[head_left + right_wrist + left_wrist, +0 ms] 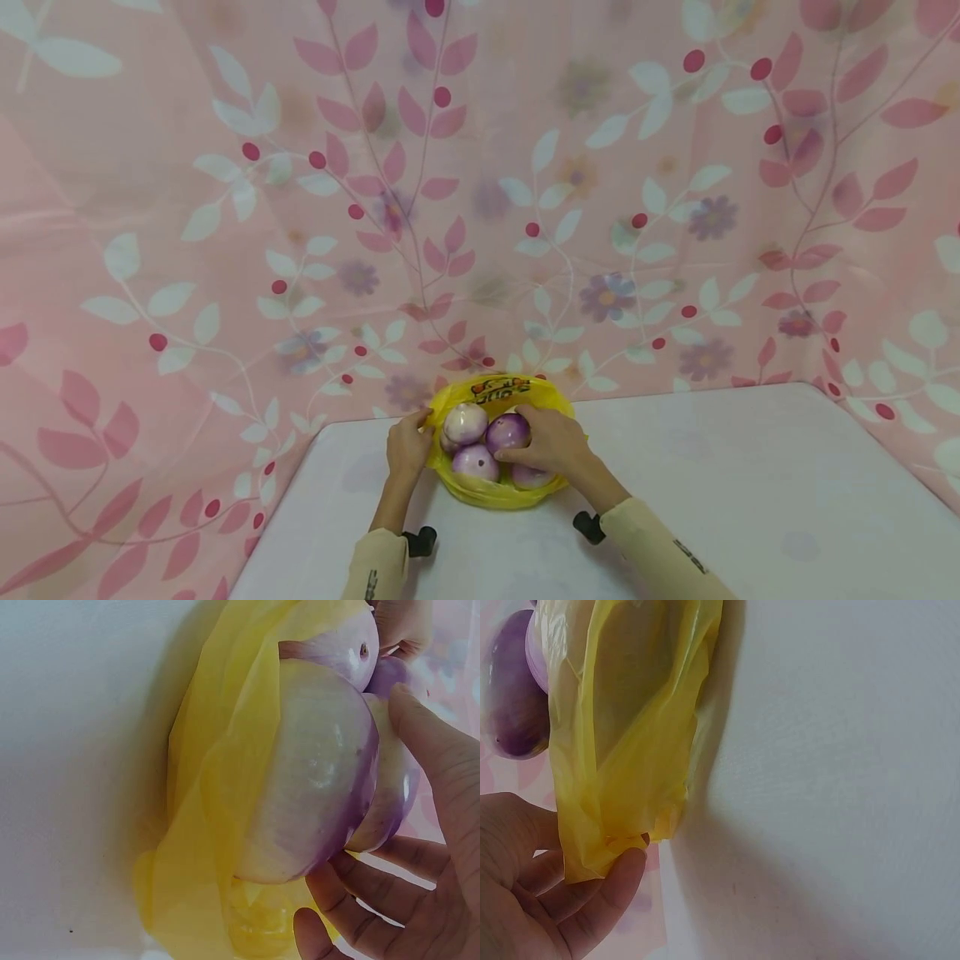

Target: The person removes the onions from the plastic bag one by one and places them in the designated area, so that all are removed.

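Observation:
A yellow plastic bag (491, 498) stands with its mouth spread wide on the table, several purple-and-white onions inside it. My left hand (408, 450) pinches the bag's left rim between thumb and fingers; the left wrist view shows the thin yellow film (622, 810) bunched at the fingertips. Inside the mouth, my right hand (551, 440) grips a darker purple onion (504, 432), thumb on one side and fingers on the other. A paler onion (465, 423) sits at the left, and another onion (476, 463) in front. A large onion (315, 772) lies close to the right fingers.
The bag rests near the back edge of a white-covered table (720, 492). Just behind it hangs a pink floral curtain (495, 208). Black camera mounts (422, 542) stick out from both wrists.

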A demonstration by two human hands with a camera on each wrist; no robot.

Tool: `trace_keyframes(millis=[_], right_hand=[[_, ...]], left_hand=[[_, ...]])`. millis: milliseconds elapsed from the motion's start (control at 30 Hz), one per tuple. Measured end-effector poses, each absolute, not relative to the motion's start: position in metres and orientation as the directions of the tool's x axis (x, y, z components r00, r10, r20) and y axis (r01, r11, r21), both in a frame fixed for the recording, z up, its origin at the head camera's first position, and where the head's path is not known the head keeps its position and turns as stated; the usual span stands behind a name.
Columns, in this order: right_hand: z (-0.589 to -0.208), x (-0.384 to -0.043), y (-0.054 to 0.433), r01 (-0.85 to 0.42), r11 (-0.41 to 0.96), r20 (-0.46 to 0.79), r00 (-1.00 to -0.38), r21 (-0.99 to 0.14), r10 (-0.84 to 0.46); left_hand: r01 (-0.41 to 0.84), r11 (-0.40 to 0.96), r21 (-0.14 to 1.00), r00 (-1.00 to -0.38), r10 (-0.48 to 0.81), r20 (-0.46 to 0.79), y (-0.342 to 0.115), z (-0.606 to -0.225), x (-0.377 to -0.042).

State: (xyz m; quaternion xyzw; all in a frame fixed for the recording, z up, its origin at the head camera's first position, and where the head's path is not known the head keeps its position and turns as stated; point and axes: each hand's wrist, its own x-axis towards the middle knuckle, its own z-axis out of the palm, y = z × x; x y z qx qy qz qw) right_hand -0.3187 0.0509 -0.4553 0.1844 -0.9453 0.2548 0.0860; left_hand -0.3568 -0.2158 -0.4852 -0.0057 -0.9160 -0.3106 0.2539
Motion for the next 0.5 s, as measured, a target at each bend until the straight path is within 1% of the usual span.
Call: trace_keyframes(millis=[500], right_hand=[[-0.449, -0.3133, 0.0527, -0.377, 0.812, 0.263, -0.922, -0.445, -0.284]], left_hand=[[0.182, 0.807, 0.562, -0.857, -0.151, 0.493, -0.2157, -0.4862, -0.3571]])
